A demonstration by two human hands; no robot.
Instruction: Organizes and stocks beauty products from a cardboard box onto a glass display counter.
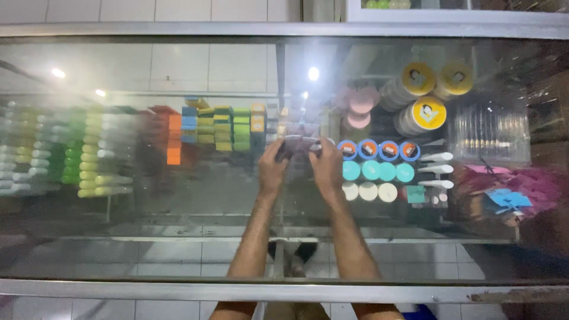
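hands inside the glass display case (178,201): my left hand (271,169) and right hand (328,166) have fingers clamped on a small dark box (296,145), beside round teal containers (379,171).

Round yellow-labelled rolls (428,112) at one o'clock; orange-labelled round tins (378,150) at centre-right; stacked coloured boxes (223,127) at eleven o'clock; green-and-white tubes (77,151) at nine o'clock.

There is a single view, from a camera worn on the person's head, looking almost straight down through the glass top of a display case (178,65) onto the shelf inside. It sits close, at arm's reach: both forearms enter from the bottom edge and the left hand (271,169) and right hand (327,166) meet near the frame's centre. The case's metal frame (284,290) crosses just below the hands and again well above them.
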